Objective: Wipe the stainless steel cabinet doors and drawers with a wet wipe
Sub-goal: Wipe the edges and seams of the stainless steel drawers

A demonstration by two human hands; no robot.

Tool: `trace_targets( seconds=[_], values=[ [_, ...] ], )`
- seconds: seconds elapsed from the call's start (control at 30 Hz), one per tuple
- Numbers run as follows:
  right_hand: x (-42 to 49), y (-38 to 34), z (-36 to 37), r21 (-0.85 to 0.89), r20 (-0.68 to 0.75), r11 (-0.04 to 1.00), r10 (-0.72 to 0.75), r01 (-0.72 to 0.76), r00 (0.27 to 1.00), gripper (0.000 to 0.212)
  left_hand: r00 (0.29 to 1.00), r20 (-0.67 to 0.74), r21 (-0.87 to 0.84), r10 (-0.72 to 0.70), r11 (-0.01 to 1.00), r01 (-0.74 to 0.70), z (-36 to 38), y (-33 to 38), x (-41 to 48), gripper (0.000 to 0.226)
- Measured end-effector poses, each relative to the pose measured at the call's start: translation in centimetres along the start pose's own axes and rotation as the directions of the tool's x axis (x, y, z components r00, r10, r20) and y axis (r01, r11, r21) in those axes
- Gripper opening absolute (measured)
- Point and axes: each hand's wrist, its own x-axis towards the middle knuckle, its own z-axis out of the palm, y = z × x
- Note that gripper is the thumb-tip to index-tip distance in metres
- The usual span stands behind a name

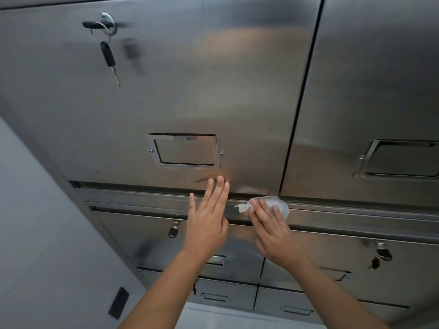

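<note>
Head view: right hand [273,236] presses wet wipe [276,201] flat against steel cabinet [213,91], left hand [206,224] straight-fingered, grey wall [35,222] beside.

**Both hands raised, fingers straight**

We reach both arms up and forward, our left forearm [161,288] and right forearm [332,288] bare and spreading apart toward the elbows. Our left hand [206,224] is flat, its fingers straight, close together and pointing up, the thumb spread to the left. Our right hand [273,231] lies just beside it, its straight fingers angled up and left, pressing flat on a wet wipe [276,203].
</note>
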Motion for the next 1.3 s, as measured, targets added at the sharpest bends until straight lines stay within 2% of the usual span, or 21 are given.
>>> trace_targets(
  seconds=[0.1,0.17,0.27,0.4,0.53,0.77,0.97,1.17,1.3],
  values=[
    [0.2,-0.3,-0.3,0.043,-0.094,0.998,0.038,-0.034,0.995,0.059,1.000,-0.009,0.005,-0.004,1.000,0.004,0.2,0.1,0.0,0.087],
    [0.5,-0.7,-0.3,0.075,-0.143,0.995,0.082,-0.072,0.986,0.065,1.000,-0.014,0.006,-0.009,1.000,0.009,0.4,0.1,0.1,0.088],
    [2.0,-0.8,0.1,0.057,-0.119,0.992,0.116,-0.110,0.986,0.074,1.000,-0.026,-0.018,-0.015,1.000,0.014,0.7,0.1,0.0,0.088],
    [4.8,-0.3,1.0,-0.150,-0.061,0.988,-0.030,0.021,0.998,0.068,0.998,-0.055,0.016,0.019,1.000,-0.018,0.7,-0.5,0.0,0.086],
    [6.1,0.0,1.4,-0.295,-0.021,0.948,-0.131,0.119,0.991,0.072,0.996,-0.083,0.049,-0.021,0.999,0.025,0.7,-1.1,0.0,0.063],
    [2.7,3.6,0.9,-0.407,-0.016,0.894,-0.213,0.188,0.977,0.071,0.992,-0.119,0.121,-0.038,0.991,0.053,0.8,-2.5,0.0,0.063],
    [6.1,0.9,1.4,-0.405,-0.057,0.901,-0.194,0.155,0.979,0.067,0.989,-0.147,0.108,-0.011,0.994,0.027,1.2,-2.8,0.1,0.062],
    [5.5,2.4,0.2,-0.395,0.015,0.885,-0.262,0.246,0.965,0.062,0.989,-0.135,0.110,-0.060,0.991,0.075,0.8,-5.2,-0.5,0.064],
    [5.5,1.7,0.3,-0.375,-0.017,0.910,-0.197,0.176,0.980,0.065,0.987,-0.130,0.109,-0.090,0.989,0.104,0.1,-7.0,-0.8,0.064]
  ],
)
